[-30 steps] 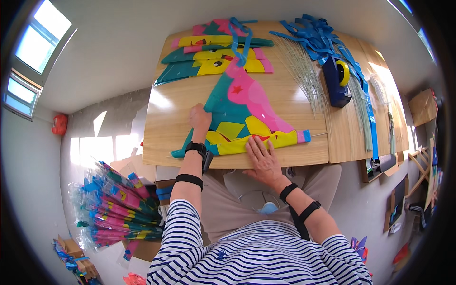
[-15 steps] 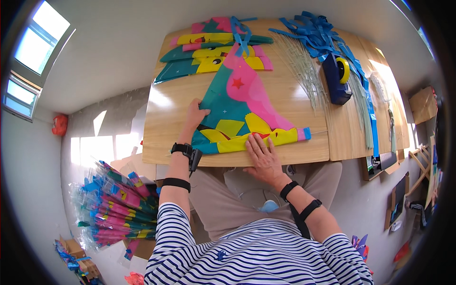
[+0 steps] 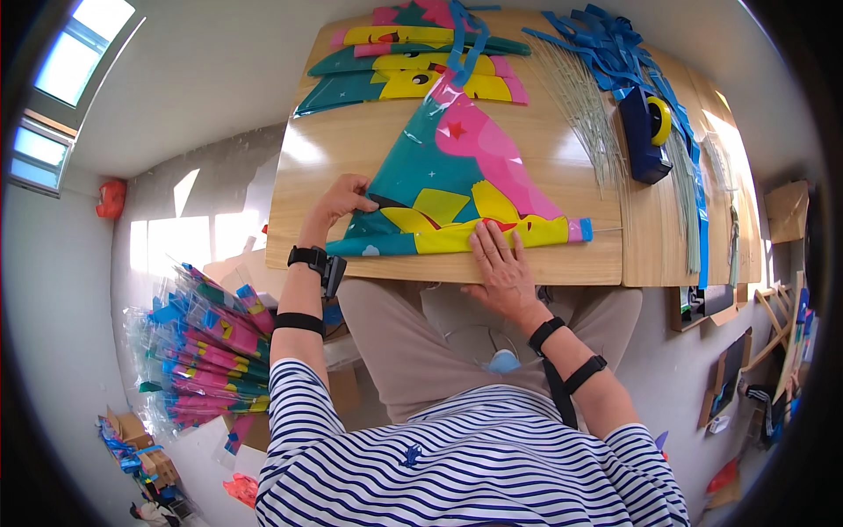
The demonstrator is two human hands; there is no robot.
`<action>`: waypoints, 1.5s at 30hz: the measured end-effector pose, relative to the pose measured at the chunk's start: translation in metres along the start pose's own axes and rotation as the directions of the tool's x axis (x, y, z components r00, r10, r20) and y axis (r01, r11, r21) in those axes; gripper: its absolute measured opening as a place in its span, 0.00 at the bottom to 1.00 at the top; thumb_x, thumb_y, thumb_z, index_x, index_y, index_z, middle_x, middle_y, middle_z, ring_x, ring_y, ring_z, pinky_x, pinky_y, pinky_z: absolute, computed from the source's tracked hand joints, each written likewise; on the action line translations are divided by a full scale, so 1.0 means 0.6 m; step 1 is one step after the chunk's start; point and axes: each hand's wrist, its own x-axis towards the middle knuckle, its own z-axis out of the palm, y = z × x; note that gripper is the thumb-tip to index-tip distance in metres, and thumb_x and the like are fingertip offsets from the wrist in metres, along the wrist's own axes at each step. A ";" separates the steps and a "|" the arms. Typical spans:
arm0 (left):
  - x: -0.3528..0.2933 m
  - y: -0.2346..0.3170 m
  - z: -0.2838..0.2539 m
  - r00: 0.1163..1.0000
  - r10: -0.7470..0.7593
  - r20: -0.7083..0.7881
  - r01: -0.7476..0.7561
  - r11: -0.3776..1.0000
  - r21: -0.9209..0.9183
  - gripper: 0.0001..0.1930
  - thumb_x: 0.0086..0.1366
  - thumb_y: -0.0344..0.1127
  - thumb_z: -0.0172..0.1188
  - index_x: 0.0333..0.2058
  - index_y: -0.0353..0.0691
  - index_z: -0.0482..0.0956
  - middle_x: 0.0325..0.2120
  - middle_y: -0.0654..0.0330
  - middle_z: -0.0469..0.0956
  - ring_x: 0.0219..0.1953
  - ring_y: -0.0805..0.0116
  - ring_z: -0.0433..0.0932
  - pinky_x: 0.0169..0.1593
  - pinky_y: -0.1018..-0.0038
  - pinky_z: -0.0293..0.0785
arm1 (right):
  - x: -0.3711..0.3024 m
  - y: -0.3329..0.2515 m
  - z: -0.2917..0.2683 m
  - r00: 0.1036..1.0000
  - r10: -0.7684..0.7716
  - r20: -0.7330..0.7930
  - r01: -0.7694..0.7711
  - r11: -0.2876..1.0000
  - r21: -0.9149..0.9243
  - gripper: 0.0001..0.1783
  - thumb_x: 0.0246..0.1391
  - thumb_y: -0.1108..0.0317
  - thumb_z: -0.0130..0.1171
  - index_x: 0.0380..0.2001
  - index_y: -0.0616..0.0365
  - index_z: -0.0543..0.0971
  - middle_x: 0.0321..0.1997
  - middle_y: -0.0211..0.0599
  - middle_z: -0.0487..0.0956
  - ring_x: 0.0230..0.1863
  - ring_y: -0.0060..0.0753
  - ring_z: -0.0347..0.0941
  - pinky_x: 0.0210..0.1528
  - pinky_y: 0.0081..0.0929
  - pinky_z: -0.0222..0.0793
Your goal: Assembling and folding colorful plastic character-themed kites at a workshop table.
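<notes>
A kite of thin sheet, teal, pink and yellow with a printed bird figure, lies on the table before me. Its yellow near edge is folded over, and a thin rod sticks out at the right corner past a small blue end piece. My left hand pinches the kite's left edge between thumb and fingers, by a dark strip. Flat on the yellow fold rests my right hand, fingers stretched out and pressing down. Blue ribbon lies over the kite's top point.
Several folded kites lie at the table's far side. Thin clear rods, blue ribbons and a dark blue tape dispenser are at the right. Left of my legs stands a bunch of bagged kites.
The whole view has shifted, so the table sits higher. My left thumb and fingers have drawn together at the kite's left edge, and its lower left corner shows more. The right hand stays on the fold.
</notes>
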 end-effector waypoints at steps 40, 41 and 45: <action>-0.085 -0.047 0.169 0.554 0.827 -0.094 -0.160 0.218 0.963 0.05 0.55 0.27 0.60 0.29 0.45 0.75 0.30 0.60 0.72 0.37 0.57 0.76 0.37 0.62 0.73 | -0.002 0.006 0.015 0.999 -0.014 -0.034 0.013 1.000 -0.015 0.58 0.48 0.38 0.70 0.76 0.56 0.61 0.83 0.42 0.52 0.85 0.46 0.41 0.82 0.56 0.36; -0.086 -0.046 0.168 0.553 0.828 -0.087 -0.167 0.213 0.963 0.05 0.55 0.27 0.60 0.29 0.44 0.75 0.30 0.60 0.72 0.37 0.58 0.76 0.37 0.63 0.73 | -0.002 0.006 0.016 0.999 -0.011 -0.033 0.011 1.000 -0.009 0.58 0.48 0.38 0.70 0.76 0.56 0.61 0.83 0.42 0.52 0.85 0.46 0.41 0.82 0.56 0.36; -0.093 -0.047 0.168 0.551 0.830 -0.084 -0.177 0.215 0.960 0.05 0.55 0.26 0.60 0.30 0.44 0.75 0.30 0.60 0.72 0.37 0.57 0.76 0.37 0.62 0.73 | -0.002 0.005 0.017 0.999 -0.006 -0.035 0.006 1.000 0.002 0.58 0.48 0.38 0.70 0.76 0.56 0.61 0.84 0.42 0.51 0.85 0.46 0.41 0.82 0.57 0.36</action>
